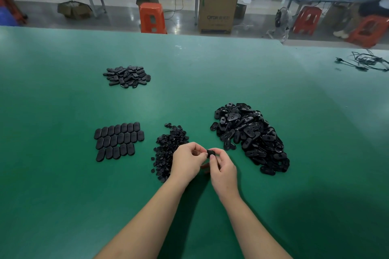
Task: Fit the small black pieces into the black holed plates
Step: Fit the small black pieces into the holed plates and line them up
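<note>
Both hands, left hand [186,160] and right hand [222,166], pinch one holed plate [211,153]; misaligned piece could pop loose into small-piece pile [168,149] beneath left hand.

Black piece [210,153] mostly hidden between fingers of left hand [188,159] and right hand [223,167]; shape indeterminate.

A green table [63,195] carried four black groups: a plate heap [250,136] at three o'clock, small pieces [168,145] centrally, laid-out rows [119,141] at nine, another pile [127,76] at eleven; cables [364,61] at two.
</note>
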`<act>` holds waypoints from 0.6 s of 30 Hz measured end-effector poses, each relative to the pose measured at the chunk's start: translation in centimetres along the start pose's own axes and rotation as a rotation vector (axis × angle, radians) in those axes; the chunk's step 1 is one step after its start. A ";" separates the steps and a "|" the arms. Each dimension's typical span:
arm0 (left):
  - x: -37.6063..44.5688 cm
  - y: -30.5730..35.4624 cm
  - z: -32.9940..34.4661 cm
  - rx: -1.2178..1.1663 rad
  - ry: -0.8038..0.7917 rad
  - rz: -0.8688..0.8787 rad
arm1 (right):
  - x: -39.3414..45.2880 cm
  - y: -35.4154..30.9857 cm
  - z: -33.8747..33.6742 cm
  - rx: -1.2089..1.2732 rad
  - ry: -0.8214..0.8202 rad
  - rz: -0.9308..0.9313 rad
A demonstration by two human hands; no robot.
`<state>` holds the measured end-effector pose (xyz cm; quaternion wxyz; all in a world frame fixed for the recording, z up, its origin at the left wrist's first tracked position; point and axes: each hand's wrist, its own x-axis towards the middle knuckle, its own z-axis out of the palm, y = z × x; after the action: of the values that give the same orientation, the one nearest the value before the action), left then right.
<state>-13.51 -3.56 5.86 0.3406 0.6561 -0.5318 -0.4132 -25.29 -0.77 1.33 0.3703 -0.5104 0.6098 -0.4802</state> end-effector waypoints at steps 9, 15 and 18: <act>-0.2 0.2 -0.3 0.085 0.057 0.022 | -0.1 -0.1 -0.2 0.088 -0.010 0.049; 0.0 -0.1 -0.5 0.093 -0.002 0.039 | 0.1 0.0 -0.3 0.139 -0.018 0.062; 0.0 0.0 -0.3 0.040 -0.033 0.048 | 0.1 0.0 -0.3 0.125 -0.013 0.046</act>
<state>-13.20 -3.59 5.99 0.3285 0.6427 -0.5612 -0.4051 -25.61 -0.85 1.43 0.4166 -0.4751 0.5877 -0.5054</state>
